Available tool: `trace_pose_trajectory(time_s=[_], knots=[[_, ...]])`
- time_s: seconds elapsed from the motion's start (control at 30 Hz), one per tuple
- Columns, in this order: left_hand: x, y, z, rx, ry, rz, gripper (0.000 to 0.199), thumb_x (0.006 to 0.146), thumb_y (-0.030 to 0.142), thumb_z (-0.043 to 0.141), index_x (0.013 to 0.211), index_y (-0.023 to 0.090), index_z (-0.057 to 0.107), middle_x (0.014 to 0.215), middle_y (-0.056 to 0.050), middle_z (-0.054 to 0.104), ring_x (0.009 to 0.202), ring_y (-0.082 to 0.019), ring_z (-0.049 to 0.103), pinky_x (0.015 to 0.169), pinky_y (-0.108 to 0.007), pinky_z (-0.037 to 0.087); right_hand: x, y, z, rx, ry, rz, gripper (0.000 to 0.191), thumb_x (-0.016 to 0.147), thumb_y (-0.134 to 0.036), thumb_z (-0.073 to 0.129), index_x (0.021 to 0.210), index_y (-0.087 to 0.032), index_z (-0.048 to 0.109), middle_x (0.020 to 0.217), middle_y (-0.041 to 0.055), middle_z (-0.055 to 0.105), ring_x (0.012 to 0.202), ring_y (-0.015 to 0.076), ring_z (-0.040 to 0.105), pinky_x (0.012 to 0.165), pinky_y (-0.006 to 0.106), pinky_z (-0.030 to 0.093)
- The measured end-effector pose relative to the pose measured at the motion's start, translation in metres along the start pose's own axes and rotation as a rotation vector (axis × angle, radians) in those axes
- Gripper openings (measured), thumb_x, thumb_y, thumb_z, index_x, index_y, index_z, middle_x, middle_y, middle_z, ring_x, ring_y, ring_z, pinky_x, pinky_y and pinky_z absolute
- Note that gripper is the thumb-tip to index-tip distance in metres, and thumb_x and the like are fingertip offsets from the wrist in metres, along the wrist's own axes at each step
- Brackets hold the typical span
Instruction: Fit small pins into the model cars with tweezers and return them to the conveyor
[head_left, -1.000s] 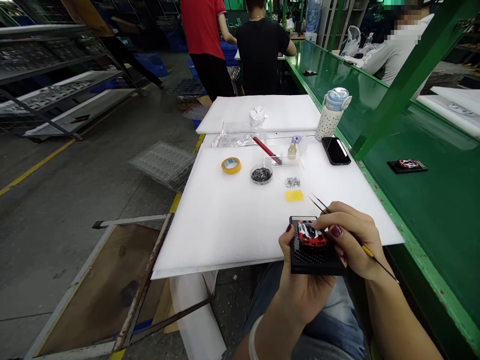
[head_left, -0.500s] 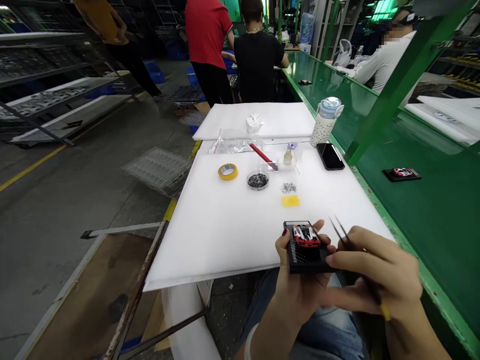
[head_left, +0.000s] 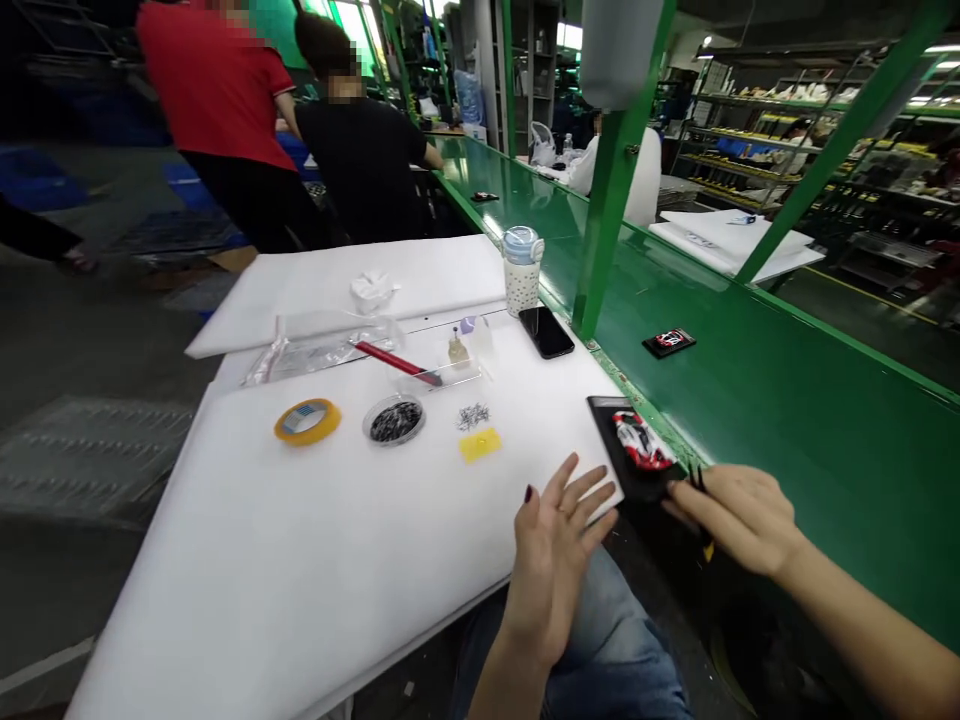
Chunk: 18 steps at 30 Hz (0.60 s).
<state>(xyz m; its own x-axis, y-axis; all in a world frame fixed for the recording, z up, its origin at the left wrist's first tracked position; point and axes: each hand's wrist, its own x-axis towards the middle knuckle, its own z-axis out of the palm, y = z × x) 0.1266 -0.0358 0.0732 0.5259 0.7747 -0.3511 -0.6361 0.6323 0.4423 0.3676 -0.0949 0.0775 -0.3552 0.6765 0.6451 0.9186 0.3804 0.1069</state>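
Head view: model car (head_left: 639, 442) just beyond right hand (head_left: 739, 520) (tweezers (head_left: 699, 480) pinched; left hand (head_left: 559, 560) open)

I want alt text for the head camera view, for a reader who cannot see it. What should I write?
A right hand holds black tweezers beside a red-and-white model car on a black base, while the open left hand is raised apart above white foam.
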Motion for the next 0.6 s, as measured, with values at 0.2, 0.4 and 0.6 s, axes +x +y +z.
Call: trace_pose_trajectory(time_s=[0.2, 0.4, 0.6], knots=[[0.001, 0.015, -0.020, 0.164, 0.203, 0.202, 0.052, 0.072, 0.059, 0.084, 0.107, 0.021, 0.078, 0.087, -0.004, 0.071, 0.086, -0.018, 0.066, 0.080, -0.028, 0.058, -0.051, 0.106, 0.016, -0.272, -0.048, 0.159, 0.031, 0.103, -0.028, 0.056, 0.076, -0.021, 0.069, 0.062, 0.0024, 0.059, 0.054, 0.0130, 0.053, 0.051, 0.026, 0.033], [0.001, 0.017, -0.023, 0.219, 0.231, 0.268, 0.038, 0.071, 0.053, 0.086, 0.090, 0.021, 0.079, 0.076, -0.001, 0.065, 0.077, -0.016, 0.061, 0.073, -0.025, 0.057, -0.082, 0.131, 0.017, -0.295, -0.194, 0.413, 0.043, 0.103, -0.031, 0.043, 0.065, -0.020, 0.061, 0.059, 0.0047, 0.054, 0.054, 0.0160, 0.048, 0.051, 0.029, 0.025], [0.003, 0.016, -0.033, 0.238, 0.237, 0.278, 0.032, 0.071, 0.050, 0.087, 0.084, 0.022, 0.078, 0.077, -0.001, 0.063, 0.076, -0.015, 0.060, 0.073, -0.023, 0.058, -0.083, 0.111, 0.007, -0.193, -0.278, 0.567, 0.043, 0.101, -0.049, 0.050, 0.073, -0.022, 0.067, 0.068, 0.0068, 0.066, 0.065, 0.0206, 0.061, 0.060, 0.031, 0.036]])
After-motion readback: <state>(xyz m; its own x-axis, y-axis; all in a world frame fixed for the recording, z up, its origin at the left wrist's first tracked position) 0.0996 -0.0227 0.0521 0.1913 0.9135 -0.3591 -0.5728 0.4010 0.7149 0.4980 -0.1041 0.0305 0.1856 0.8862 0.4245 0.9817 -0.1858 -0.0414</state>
